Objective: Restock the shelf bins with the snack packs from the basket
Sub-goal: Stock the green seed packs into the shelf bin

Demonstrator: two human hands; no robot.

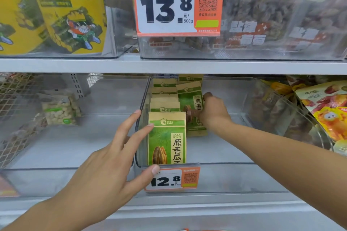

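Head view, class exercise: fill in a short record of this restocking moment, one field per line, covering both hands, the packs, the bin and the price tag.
left hand: left hand open, fingertips touching the front green seed pack
right hand: right hand gripping a second seed pack further back
bin: clear bin, packs upright in a row along its left side
price tag: orange tag reading 12.8

Shop, snack aisle: shelf (169, 65) rows of clear bins (225, 180) with packaged snacks, orange price tags: "13.8" (178, 2) above the fingers, "12.8" (171, 180) just right of the left thumb tip.
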